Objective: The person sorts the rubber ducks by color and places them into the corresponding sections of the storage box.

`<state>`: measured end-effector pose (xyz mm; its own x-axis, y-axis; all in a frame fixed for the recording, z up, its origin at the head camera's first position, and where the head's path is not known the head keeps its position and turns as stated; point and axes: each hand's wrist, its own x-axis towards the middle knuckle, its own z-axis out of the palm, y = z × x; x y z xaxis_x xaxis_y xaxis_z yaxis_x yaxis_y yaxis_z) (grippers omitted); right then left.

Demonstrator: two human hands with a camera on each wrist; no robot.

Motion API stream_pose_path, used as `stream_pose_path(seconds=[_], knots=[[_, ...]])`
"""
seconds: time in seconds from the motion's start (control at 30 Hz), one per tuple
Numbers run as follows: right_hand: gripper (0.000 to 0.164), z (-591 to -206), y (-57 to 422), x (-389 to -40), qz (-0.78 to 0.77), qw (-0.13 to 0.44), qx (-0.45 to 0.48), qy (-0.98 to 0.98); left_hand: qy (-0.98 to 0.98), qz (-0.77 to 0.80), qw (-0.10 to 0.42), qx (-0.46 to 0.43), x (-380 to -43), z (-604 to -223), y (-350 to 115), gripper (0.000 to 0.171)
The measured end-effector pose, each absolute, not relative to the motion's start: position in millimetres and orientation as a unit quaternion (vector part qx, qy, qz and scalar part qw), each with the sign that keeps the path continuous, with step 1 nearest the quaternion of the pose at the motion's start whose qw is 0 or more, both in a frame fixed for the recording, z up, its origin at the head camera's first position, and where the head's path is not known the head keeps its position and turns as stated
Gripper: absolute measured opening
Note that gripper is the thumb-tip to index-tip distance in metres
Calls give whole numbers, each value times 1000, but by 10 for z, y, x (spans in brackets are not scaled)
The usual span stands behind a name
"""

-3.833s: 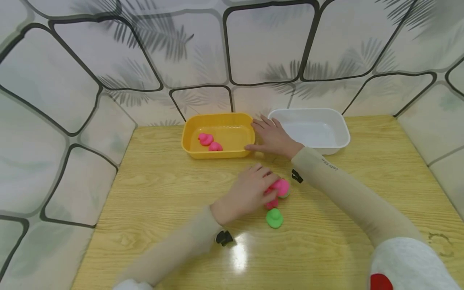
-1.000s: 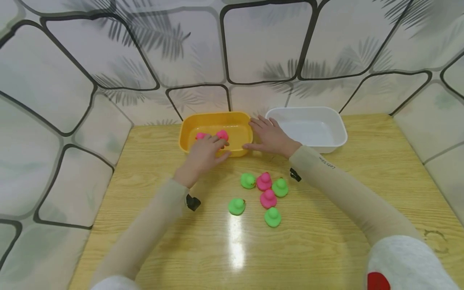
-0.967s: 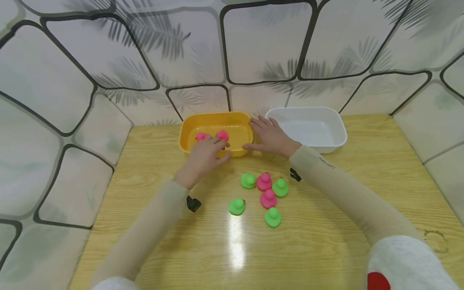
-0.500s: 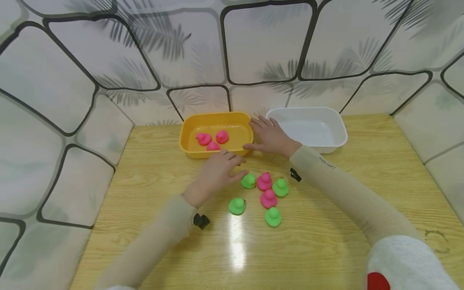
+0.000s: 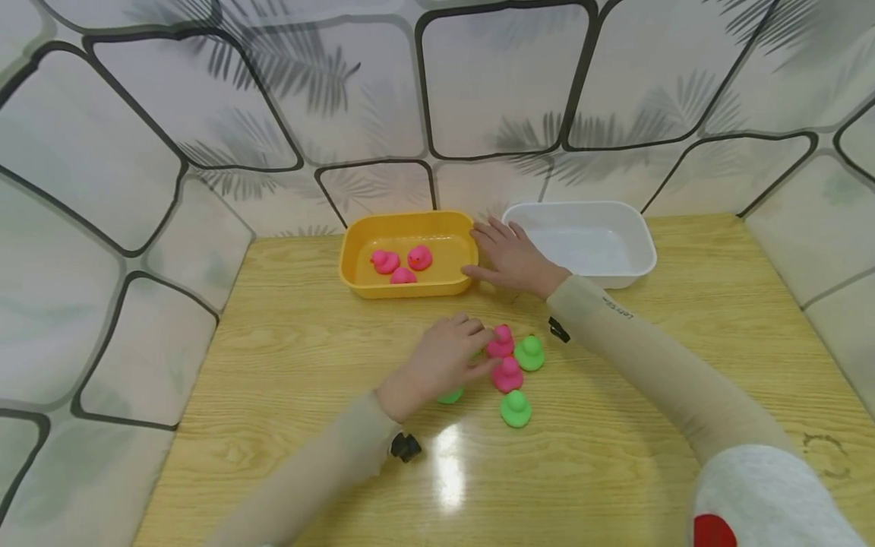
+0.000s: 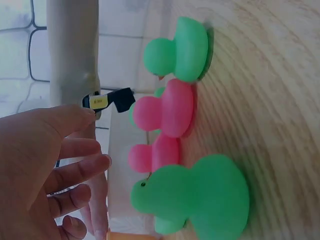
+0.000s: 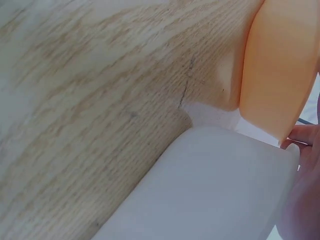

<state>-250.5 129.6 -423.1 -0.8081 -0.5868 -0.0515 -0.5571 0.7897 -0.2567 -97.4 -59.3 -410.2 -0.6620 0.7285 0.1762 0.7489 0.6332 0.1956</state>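
My left hand [image 5: 440, 363] hovers over the cluster of rubber ducks on the table, fingers loosely bent and holding nothing. Below its fingertips are a pink duck [image 5: 508, 375] and another pink duck [image 5: 502, 346]. One green duck [image 5: 451, 396] is partly covered by the hand; in the left wrist view a green duck [image 6: 192, 192] stands nearest, with a pink duck [image 6: 175, 107] beyond. Two more green ducks [image 5: 516, 409] sit at the right of the group. My right hand [image 5: 513, 258], fingers spread, rests at the right rim of the yellow tub [image 5: 410, 292], which holds three pink ducks [image 5: 420, 257].
A white tub [image 5: 615, 281] stands right of the yellow one, partly behind the right hand; both are near the patterned wall [image 5: 506, 83]. The wooden table [image 5: 287, 380] carries a bright light reflection near its middle. Each wrist has a small black camera [image 5: 406, 447].
My left hand has put a pink duck into the yellow tub, pulled out with nothing in it, and moved right and nearer to the ducks on the table. The right hand has stayed at the rim.
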Motion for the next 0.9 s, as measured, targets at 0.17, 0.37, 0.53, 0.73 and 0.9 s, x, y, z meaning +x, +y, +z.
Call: stream_pose_path(seconds=[0.17, 0.37, 0.53, 0.73, 0.9], knots=[[83, -4218, 1296, -2492, -123, 62, -304, 942, -904, -103, 21, -414, -936, -4143, -502, 36], [84, -4234, 1299, -2498, -124, 65, -301, 943, -907, -97, 4, -409, -892, -4177, -435, 36], [83, -4250, 1297, -2509, -124, 64, -301, 943, -912, -75, -10, -402, -875, -4209, -404, 38], [83, -4273, 1306, -2514, -128, 65, -300, 943, -914, -70, -13, -399, -871, -4273, -368, 33], [83, -4261, 1303, -2509, -130, 66, -299, 943, -914, -71, -9, -399, -876, -4287, -357, 33]])
